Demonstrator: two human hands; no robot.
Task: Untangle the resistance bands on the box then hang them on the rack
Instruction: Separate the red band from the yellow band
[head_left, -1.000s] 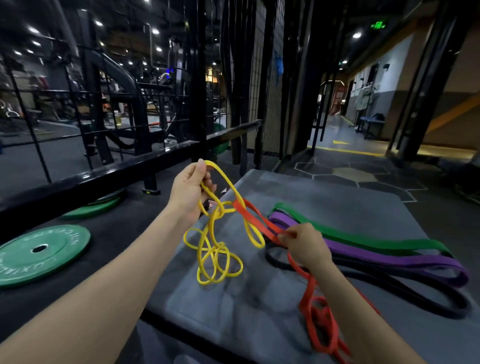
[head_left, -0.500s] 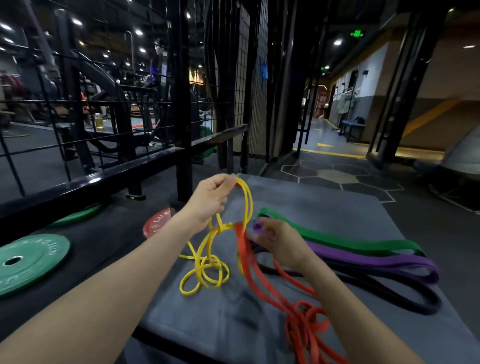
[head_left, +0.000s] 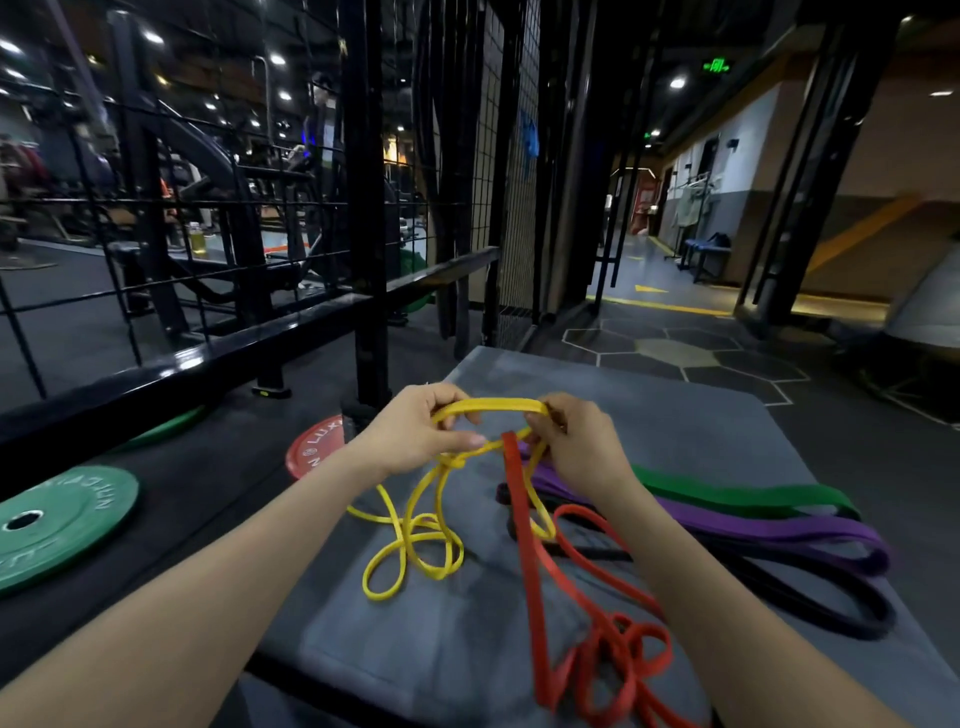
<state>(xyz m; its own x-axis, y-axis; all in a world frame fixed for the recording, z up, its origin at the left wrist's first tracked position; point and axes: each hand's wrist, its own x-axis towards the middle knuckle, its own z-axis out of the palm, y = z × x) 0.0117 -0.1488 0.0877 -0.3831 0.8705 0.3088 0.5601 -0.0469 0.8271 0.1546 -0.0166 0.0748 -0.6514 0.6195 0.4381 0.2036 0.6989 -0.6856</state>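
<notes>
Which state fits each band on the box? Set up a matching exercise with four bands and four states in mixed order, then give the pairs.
Bands:
1. yellow band
2. red band
3. green band
4. black band

States:
A. lies nearest the box's right edge
B. held up by both hands
C. lies farthest from the person
D. passes through the lifted loop

Pairs: 1-B, 2-D, 3-C, 4-A

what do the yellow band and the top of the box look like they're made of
The yellow band, held by both the left hand and the right hand, looks like matte rubber or latex: a thin flat strip that loops and knots limply. The box top seems a padded grey vinyl or leatherette, smooth with a faint mottled sheen.
</notes>
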